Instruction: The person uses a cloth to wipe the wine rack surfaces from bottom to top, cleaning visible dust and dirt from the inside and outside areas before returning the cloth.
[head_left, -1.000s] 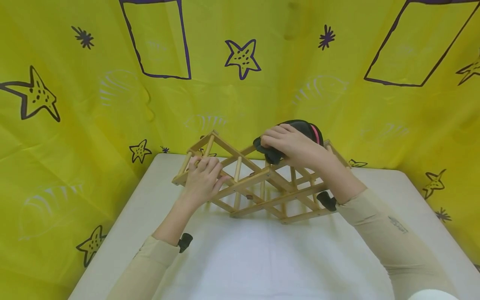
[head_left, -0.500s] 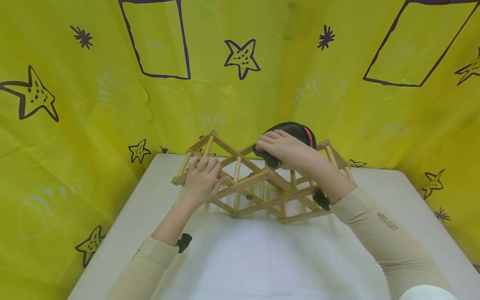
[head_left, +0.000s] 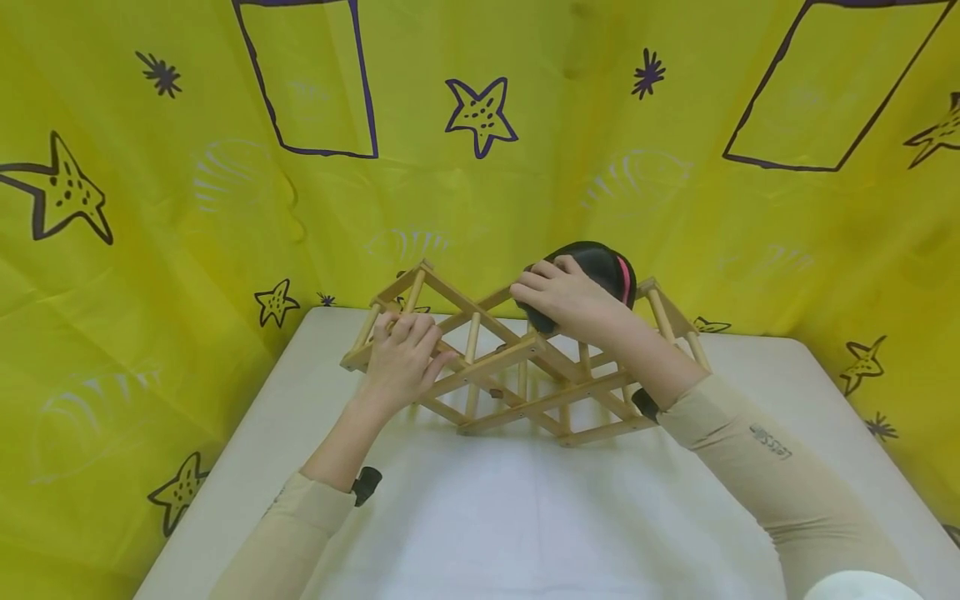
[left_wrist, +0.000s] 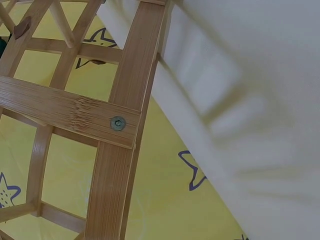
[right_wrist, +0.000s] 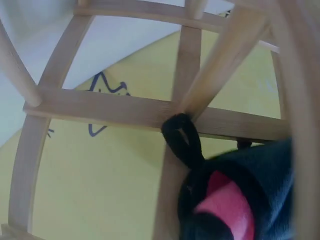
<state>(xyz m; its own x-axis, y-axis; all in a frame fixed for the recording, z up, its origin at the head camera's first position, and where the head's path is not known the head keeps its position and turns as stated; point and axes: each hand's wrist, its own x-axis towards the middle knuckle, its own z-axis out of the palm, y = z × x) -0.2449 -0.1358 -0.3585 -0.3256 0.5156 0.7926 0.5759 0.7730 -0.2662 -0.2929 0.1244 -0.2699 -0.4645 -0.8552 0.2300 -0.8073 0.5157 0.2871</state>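
A lattice wooden rack (head_left: 487, 367) of crossed slats and round dowels stands on the white table. My left hand (head_left: 405, 358) grips its left end, fingers curled over the wood; the left wrist view shows slats and a screw (left_wrist: 118, 123). My right hand (head_left: 562, 296) holds a black shoe (head_left: 596, 262) with a pink stripe over the rack's upper middle. In the right wrist view the shoe's dark fabric (right_wrist: 265, 175), pink lining (right_wrist: 230, 205) and a small loop (right_wrist: 182, 140) show close beside the dowels. The hand covers part of the shoe.
The white table (head_left: 480, 517) extends in front of the rack. Yellow curtain (head_left: 555, 192) printed with stars and fish hangs behind and at both sides. Black straps with a small camera (head_left: 366, 486) sit at the wrists.
My right hand has moved a little left with the shoe, turning it and uncovering more of the rack's right end. My left hand keeps its grip on the rack.
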